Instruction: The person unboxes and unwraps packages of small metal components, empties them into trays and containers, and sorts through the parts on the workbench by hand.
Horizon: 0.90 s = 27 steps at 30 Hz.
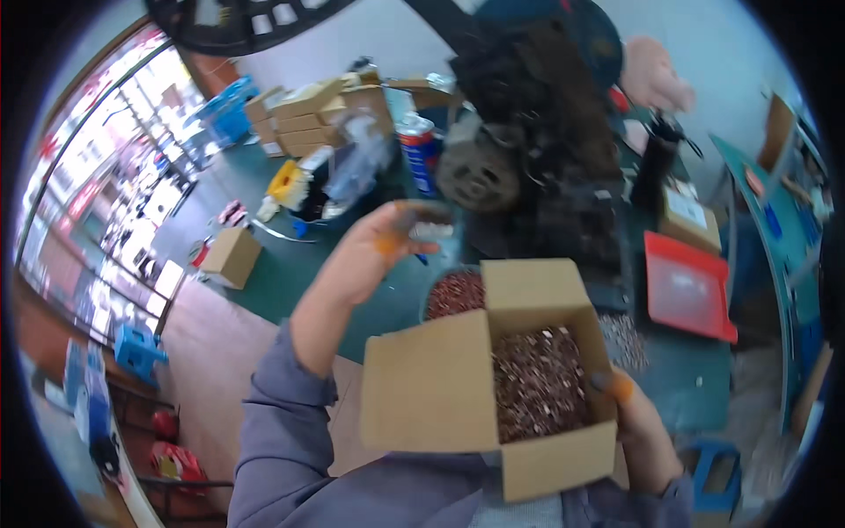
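Note:
An open cardboard box (431, 387) with its flaps spread is held tilted in front of my body. Inside lies a heap of small brown and coppery pieces (541, 383), too fine to name. My right hand (629, 405) grips the box's right wall, with dark and orange covers on its fingers. Raised beyond the box's left flap, my left hand (396, 233) has its fingers curled, also with dark and orange covers. A small pale, shiny patch shows at its fingertips; I cannot make out what it is. Behind the box, a round container of reddish small pieces (455, 295) is partly hidden.
A dark, greasy machine (554, 150) stands at the back of the green table. Near it are a blue spray can (417, 154), a black bottle (658, 158) and a red tray (691, 286). Small cartons (304, 114) are stacked back left; another carton (231, 258) sits at the left edge.

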{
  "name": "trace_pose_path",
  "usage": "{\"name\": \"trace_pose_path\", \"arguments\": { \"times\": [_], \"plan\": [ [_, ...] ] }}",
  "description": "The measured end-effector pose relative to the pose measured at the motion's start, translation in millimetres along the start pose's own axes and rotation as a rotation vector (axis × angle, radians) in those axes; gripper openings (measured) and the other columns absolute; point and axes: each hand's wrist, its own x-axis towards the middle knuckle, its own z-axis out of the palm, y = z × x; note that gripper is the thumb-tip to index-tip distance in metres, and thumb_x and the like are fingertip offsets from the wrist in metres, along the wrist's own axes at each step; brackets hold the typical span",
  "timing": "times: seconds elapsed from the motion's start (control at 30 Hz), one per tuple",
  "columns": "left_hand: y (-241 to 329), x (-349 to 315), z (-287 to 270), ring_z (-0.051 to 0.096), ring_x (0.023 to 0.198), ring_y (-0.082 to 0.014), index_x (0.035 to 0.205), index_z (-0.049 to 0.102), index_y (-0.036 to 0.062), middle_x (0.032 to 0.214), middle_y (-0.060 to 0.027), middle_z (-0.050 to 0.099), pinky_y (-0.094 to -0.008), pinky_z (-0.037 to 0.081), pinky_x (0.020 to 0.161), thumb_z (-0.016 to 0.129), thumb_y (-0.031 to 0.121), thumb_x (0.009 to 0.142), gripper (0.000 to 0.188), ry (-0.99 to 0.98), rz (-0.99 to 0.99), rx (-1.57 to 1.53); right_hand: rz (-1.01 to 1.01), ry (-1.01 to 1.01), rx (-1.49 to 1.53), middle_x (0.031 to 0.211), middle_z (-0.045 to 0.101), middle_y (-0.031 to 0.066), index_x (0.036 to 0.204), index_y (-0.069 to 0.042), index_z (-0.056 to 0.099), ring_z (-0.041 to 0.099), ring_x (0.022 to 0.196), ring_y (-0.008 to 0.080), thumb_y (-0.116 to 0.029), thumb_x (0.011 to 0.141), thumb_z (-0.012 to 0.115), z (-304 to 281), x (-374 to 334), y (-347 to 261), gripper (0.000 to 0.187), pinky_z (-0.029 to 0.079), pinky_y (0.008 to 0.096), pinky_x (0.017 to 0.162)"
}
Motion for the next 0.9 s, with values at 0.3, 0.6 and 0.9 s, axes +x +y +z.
{"name": "trace_pose_path", "arguments": {
  "times": [0.3,0.6,0.9],
  "plan": [
    [41,-30,66,0.019,0.139,-0.0369,0.145,0.02,-0.0007,0.151,-0.0217,0.017,-0.0432,0.02,0.111,0.087,0.049,0.041,0.134,-0.717,0.3,1.079,0.004,0.016,0.112,0.115,0.061,0.0129,0.128,-0.003,0.048,0.064,0.094,0.0208,-0.039,0.083,0.06,23,9,-38,0.059,0.053,0.0333,0.082],
    [-13,-34,54,0.043,0.122,-0.026,0.135,0.029,0.0036,0.137,-0.0141,0.034,-0.0373,0.032,0.104,0.094,0.039,0.042,0.119,-0.568,-0.087,0.291,0.129,-0.124,0.232,0.107,0.063,0.0112,0.121,-0.002,0.053,0.064,0.087,0.0181,-0.042,0.082,0.06,12,23,-12,0.057,0.053,0.0299,0.075],
    [-57,-29,53,0.035,0.124,-0.0239,0.131,0.024,0.0061,0.129,-0.012,0.035,-0.0402,0.032,0.102,0.088,0.059,0.044,0.119,-0.734,-0.109,0.024,0.113,-0.105,0.124,0.108,0.063,0.0109,0.124,-0.002,0.051,0.064,0.09,0.0191,-0.041,0.086,0.056,16,7,0,0.055,0.053,0.0311,0.079]
  ]
}}
